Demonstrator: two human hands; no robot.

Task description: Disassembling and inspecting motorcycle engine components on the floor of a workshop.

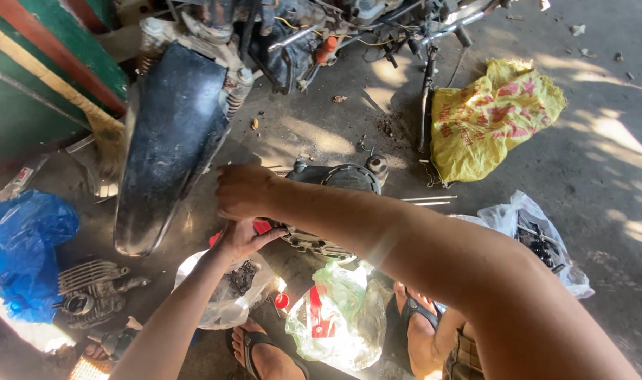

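My right hand (242, 191) is closed in a fist above a grey engine case (335, 179) lying on the concrete ground; what it grips is hidden. Just below it, my left hand (240, 238) is cupped around a small red object (262, 226), mostly hidden by the fingers. Both hands meet at the left edge of the engine case. My right forearm crosses the view from the lower right and covers part of the case.
A black motorcycle mudguard (172, 141) stands at left. A yellow sack (490, 116) lies at right, a blue bag (22, 250) at far left with a finned cylinder (92, 288) beside it. Clear plastic bags (338, 317) with parts and my sandalled feet (261, 352) are near.
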